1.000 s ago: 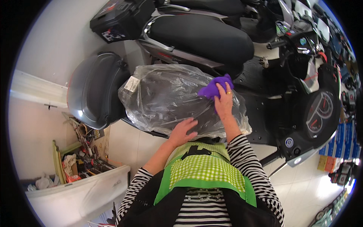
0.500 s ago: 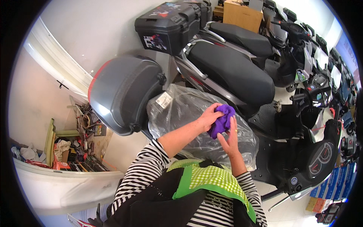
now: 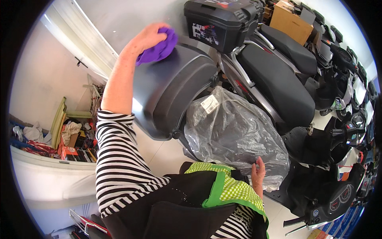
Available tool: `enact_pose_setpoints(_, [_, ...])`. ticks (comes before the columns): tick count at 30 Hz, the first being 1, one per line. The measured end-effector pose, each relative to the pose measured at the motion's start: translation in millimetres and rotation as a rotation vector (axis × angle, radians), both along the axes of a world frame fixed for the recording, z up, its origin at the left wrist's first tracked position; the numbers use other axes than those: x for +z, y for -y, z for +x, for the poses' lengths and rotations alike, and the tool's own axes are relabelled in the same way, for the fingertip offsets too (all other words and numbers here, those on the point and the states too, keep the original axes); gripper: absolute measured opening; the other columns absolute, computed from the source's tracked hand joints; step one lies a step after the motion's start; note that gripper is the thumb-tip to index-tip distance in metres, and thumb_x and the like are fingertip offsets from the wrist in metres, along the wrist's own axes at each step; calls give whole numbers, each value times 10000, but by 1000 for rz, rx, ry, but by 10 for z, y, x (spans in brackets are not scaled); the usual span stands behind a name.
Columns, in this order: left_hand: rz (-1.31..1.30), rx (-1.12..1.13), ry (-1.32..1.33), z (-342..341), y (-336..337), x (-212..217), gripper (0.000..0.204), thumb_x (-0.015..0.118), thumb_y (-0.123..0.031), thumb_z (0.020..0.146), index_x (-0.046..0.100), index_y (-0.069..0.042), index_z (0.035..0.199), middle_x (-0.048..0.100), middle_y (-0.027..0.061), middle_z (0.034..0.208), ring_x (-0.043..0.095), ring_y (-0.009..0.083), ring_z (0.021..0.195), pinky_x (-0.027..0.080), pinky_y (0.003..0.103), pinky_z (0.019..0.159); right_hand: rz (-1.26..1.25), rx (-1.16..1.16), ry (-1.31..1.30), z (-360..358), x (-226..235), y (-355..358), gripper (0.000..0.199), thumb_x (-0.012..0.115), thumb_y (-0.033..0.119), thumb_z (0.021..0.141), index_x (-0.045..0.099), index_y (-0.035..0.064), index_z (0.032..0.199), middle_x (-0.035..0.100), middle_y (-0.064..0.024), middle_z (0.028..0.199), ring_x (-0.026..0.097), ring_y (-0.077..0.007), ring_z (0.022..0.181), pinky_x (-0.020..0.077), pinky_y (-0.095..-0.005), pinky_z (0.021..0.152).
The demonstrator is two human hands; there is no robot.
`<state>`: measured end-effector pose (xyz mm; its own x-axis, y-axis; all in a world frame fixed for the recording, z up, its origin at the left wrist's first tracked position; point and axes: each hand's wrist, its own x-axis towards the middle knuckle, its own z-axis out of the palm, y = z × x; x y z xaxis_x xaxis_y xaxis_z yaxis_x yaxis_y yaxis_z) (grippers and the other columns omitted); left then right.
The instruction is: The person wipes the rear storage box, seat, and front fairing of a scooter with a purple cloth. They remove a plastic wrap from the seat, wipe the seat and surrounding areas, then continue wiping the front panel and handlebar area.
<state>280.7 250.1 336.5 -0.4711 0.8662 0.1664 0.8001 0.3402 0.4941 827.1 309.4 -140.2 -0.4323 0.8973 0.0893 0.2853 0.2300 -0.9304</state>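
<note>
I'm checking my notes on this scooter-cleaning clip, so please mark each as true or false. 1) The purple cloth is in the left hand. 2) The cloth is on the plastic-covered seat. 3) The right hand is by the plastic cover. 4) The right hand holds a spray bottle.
1) True: the left hand presses the purple cloth.
2) False: the cloth lies on top of the grey top case, not on the plastic-covered seat.
3) True: the right hand is at the near edge of the plastic, fingers loose.
4) False: the right hand holds nothing.
</note>
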Motion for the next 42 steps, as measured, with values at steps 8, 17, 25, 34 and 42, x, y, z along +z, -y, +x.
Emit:
enact_pose_setpoints(8, [74,207,-132,-166,485,-660,477,669,-321,792,670,-116,1223,662,146,1231,620,285,1143,458,387,1008,227,114,126,-118,-49,-131,315,639,39,881,641,68,1195,639,-135,1149,630,-290,1009,542,-341,762])
enact_pose_setpoints(17, [-133,-386,-561,1316,96,-883,369,669,-196,703,714,-223,1068,584,19,1348,419,299,1337,371,548,1035,89,145,-82,-172,-202,-336,222,630,11,878,686,44,1091,660,-97,940,640,-185,835,515,-292,754])
enact_pose_setpoints(25, [-541,-556,-888,1703,582,-730,294,727,-388,759,727,-198,983,525,20,1373,378,264,1368,353,685,996,-189,50,-340,-98,-447,-247,209,590,-27,926,684,36,1102,689,-28,1021,612,-105,947,470,-246,864])
enact_pose_setpoints(34, [-416,-573,-927,1171,-319,-775,368,671,-435,848,663,-205,1135,542,54,1316,444,282,1306,452,601,943,-359,-103,-406,-171,-402,-197,190,606,1,931,702,30,1093,687,15,971,586,-70,875,465,-223,804])
enact_pose_setpoints(42, [227,-109,-321,-112,-1460,-237,511,638,-440,885,647,-60,1227,686,157,1155,632,313,1122,475,380,987,-324,-220,-409,-208,-351,-65,190,597,9,930,706,15,1087,679,13,967,574,-67,858,459,-217,775])
